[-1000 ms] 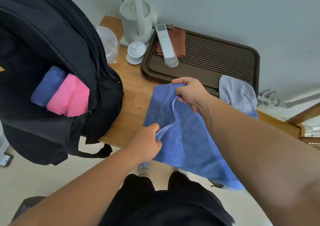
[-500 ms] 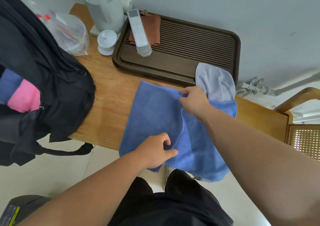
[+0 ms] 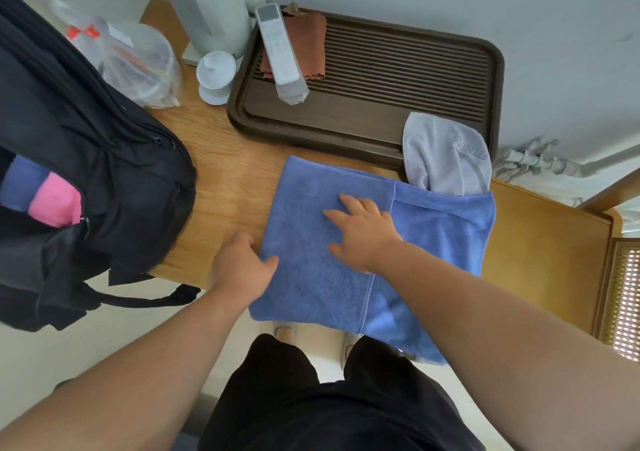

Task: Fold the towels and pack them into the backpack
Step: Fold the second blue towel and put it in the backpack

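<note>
A blue towel point(image 3: 311, 277) lies on the wooden table point(image 3: 221, 180), its left part folded over the right, its near edge hanging off the table. My right hand point(image 3: 363, 232) presses flat on the folded layer with fingers spread. My left hand point(image 3: 242, 267) rests at the towel's left edge, thumb on the cloth. A grey towel point(image 3: 446, 153) lies behind it on the tray's corner. The open black backpack point(image 3: 114, 160) stands at the left with a pink towel point(image 3: 55, 201) and a blue towel point(image 3: 24, 184) inside.
A dark slatted tray point(image 3: 398, 80) at the back holds a white remote point(image 3: 280, 49) and a brown cloth point(image 3: 308, 42). A white kettle point(image 3: 211, 4), a small lidded cup point(image 3: 214, 76) and a plastic bag point(image 3: 135, 59) stand at the back left. A cane chair point(image 3: 620, 295) is at the right.
Both hands carried the towel's left part over to the right and let go of it. My right hand now presses flat on the fold; my left hand moved to the left edge.
</note>
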The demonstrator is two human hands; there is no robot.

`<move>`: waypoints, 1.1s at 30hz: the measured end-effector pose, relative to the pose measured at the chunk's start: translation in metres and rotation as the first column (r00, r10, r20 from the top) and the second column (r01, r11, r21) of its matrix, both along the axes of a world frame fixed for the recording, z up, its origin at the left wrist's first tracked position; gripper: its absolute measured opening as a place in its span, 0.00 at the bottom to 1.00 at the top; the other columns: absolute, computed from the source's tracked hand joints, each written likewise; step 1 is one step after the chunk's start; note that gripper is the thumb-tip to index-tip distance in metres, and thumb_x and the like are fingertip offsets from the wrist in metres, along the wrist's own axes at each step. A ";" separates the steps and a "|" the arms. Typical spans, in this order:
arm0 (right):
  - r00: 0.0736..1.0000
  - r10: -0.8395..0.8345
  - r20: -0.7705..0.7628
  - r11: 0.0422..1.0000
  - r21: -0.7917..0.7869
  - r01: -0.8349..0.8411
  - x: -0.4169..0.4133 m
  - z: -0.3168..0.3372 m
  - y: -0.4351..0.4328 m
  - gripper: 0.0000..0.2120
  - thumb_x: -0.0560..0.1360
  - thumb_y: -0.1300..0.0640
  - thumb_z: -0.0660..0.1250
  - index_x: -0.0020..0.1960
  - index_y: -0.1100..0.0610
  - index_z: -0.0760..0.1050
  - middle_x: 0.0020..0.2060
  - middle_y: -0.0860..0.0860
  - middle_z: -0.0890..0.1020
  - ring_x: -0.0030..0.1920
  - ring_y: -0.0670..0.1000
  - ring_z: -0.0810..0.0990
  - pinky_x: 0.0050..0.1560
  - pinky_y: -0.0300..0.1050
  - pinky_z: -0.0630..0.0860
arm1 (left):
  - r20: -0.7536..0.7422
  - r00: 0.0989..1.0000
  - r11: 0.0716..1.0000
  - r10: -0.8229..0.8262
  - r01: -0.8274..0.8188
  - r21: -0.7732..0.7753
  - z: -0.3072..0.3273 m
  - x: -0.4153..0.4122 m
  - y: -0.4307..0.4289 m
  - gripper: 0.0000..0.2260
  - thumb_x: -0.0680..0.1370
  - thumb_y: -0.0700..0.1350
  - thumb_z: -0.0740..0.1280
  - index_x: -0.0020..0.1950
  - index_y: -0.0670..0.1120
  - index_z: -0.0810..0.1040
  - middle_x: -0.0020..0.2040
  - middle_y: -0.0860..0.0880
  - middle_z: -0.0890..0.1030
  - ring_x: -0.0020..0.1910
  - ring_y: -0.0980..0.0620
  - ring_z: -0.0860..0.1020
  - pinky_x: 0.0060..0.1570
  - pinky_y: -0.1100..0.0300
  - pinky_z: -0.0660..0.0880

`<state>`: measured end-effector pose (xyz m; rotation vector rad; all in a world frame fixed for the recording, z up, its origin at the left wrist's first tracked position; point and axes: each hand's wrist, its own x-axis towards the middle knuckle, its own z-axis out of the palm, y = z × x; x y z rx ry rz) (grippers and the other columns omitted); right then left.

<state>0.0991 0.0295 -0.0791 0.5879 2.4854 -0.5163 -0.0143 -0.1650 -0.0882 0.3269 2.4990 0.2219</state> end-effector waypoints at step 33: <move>0.829 -0.378 -0.413 0.879 0.121 0.461 0.001 -0.002 -0.023 0.19 0.76 0.43 0.67 0.63 0.50 0.77 0.57 0.52 0.75 0.58 0.59 0.73 0.57 0.55 0.69 | -0.062 0.727 0.723 -0.683 0.686 0.081 0.013 -0.009 0.000 0.14 0.79 0.56 0.66 0.58 0.50 0.70 0.54 0.50 0.70 0.55 0.47 0.73 0.46 0.54 0.71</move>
